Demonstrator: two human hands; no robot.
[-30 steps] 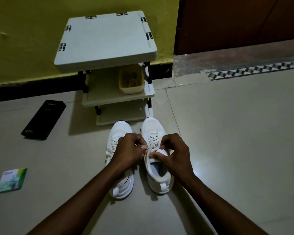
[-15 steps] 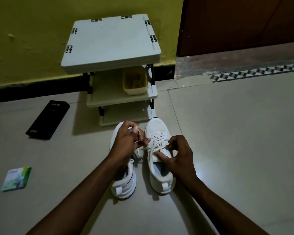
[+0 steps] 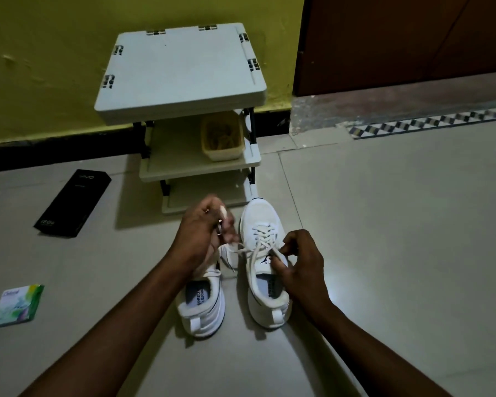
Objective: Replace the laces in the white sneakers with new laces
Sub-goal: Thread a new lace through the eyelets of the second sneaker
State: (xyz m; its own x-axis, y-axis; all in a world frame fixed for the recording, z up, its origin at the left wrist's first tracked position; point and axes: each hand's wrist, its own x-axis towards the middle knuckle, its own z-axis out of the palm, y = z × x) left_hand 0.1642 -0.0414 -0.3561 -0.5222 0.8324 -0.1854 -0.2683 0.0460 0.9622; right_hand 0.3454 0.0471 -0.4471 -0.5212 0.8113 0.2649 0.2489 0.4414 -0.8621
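- White flat shoelace crisscrosses right white mesh sneaker on grey tile floor; toe points away.
- L hand pinches one end, held out leftward; R hand pinches other strand by tongue.

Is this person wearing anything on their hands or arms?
No gloves: the left hand and right hand are bare. The forearms are bare too, no sleeves, watch or bracelet in view. A glint on the left hand may be a ring; too blurred to tell.
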